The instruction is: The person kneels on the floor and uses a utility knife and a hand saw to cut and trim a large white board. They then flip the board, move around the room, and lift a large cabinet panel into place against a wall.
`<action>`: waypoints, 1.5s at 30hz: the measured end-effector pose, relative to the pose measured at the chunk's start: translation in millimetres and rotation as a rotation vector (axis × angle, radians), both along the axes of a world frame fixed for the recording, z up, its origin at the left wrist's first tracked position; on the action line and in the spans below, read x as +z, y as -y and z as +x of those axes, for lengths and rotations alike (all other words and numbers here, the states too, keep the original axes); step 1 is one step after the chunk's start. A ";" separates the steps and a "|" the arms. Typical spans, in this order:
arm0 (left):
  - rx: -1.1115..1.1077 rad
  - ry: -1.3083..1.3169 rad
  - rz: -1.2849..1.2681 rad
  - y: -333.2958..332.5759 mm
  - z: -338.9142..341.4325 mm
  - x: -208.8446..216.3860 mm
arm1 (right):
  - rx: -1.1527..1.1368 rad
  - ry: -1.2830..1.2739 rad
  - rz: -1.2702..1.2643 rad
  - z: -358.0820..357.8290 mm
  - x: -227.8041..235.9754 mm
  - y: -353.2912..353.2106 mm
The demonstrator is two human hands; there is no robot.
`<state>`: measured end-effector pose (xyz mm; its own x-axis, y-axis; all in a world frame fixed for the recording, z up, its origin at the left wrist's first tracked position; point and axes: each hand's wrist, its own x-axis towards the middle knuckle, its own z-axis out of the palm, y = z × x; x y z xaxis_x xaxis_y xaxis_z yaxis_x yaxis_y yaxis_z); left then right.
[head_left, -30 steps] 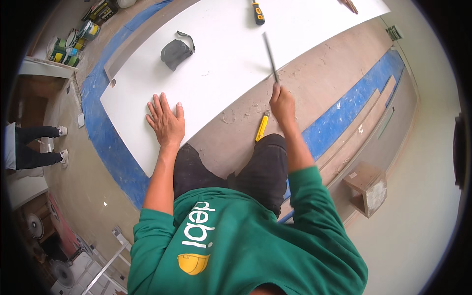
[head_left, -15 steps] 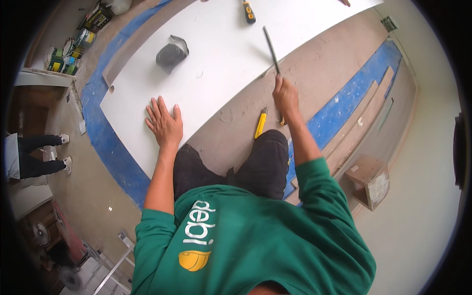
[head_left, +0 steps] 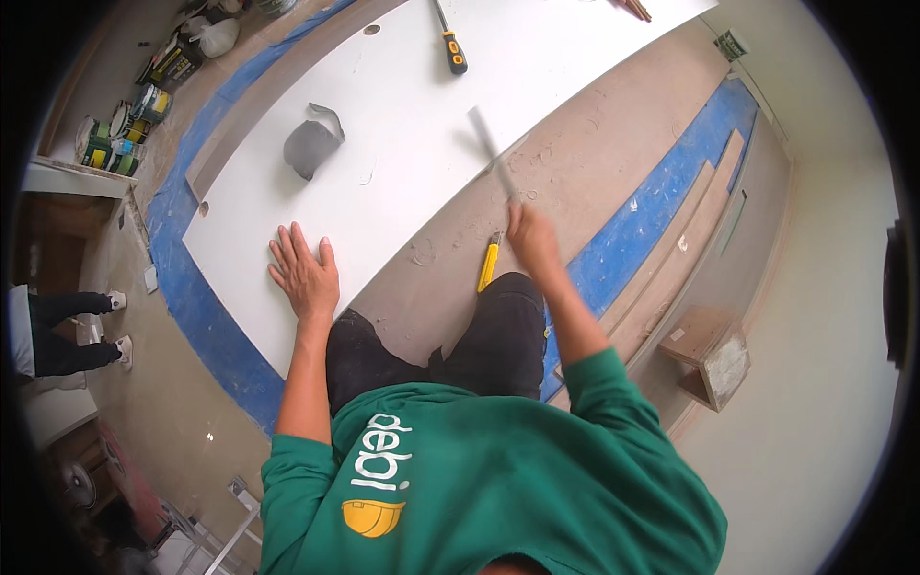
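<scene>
head view: over the last half second the right hand (head_left: 533,238), at 2 o'clock from the centre, draws back toward the body, and the long, narrow, grey, metal-looking bar (head_left: 491,152) clenched in its fist leans further toward 11 o'clock. the bar is blurred, so it is probably in mid-stroke; it slants across the near edge of the large, flat, white, smooth-faced panel (head_left: 412,144), which stretches from 8 o'clock to 1 o'clock. whether bar and panel touch cannot be told. the left hand (head_left: 309,281), at 9 o'clock, stays palm down on the panel, fingers spread, gripping nothing. together this suggests that work at that edge is under way, the left hand steadying the panel.

the slim yellow utility knife (head_left: 489,266) still lies at 8 o'clock from the right hand. the screwdriver-like tool with a black-and-yellow handle (head_left: 454,54) rests on the panel at 12 o'clock, and the rounded, dark grey object with a strap-like loop (head_left: 311,149) between 10 and 11.
</scene>
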<state>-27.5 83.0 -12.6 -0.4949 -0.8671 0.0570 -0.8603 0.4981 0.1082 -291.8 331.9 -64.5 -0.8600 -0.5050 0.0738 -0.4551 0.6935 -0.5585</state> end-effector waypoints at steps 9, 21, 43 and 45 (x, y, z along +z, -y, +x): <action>-0.298 -0.026 0.035 -17.5 5.0 -3.8 | -0.117 0.241 0.184 -75.6 58.2 2.4; -0.780 -0.001 0.039 -100.2 -286.5 -1.4 | -0.609 0.784 -0.645 85.7 -11.0 -119.7; -0.367 0.014 -0.034 -22.1 -228.3 0.2 | -0.163 0.059 -0.373 -177.9 -13.1 15.7; -0.328 0.008 -0.006 -21.8 -221.7 2.0 | -0.032 0.092 -0.228 -99.8 -41.6 -25.5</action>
